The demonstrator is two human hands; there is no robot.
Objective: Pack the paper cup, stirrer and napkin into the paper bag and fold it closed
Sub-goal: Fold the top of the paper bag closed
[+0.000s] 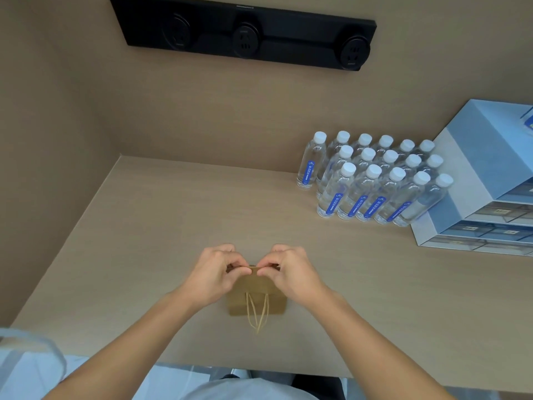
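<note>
A small brown paper bag point(256, 295) stands on the wooden table near its front edge, its twine handles hanging down the near side. My left hand point(215, 274) pinches the bag's top edge at the left. My right hand point(291, 272) pinches the same edge at the right, thumbs and fingertips pressed together on the paper. The top edge looks flattened between the fingers. The paper cup, the stirrer and the napkin are not visible anywhere; the bag's inside is hidden.
Several clear water bottles point(375, 180) with white caps stand in rows at the right. A pale blue drawer unit point(476, 180) sits beside them at the far right. A black socket strip point(245, 33) is mounted on the back wall.
</note>
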